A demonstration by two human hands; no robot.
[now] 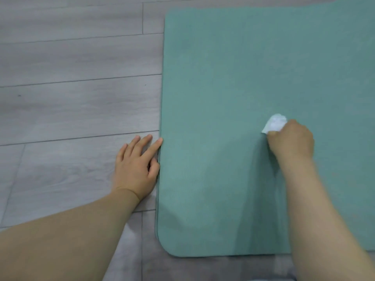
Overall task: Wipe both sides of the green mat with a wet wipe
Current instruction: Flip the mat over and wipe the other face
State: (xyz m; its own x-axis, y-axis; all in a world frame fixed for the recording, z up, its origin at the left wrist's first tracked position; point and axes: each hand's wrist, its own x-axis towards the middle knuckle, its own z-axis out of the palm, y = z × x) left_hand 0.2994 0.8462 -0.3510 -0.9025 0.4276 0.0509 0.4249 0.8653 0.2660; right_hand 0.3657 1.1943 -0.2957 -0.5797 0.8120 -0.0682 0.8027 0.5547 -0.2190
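One green mat [233, 98] flat, long axis front-to-back — far end cropped

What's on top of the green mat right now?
On the green mat, the right hand presses a white wet wipe onto it. The hand covers most of the wipe. The left hand rests beside it on the floor.

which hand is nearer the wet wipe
Right. The right hand grips the wet wipe on the green mat. The left hand rests flat on the floor beside the mat's left edge, well apart from the wipe.
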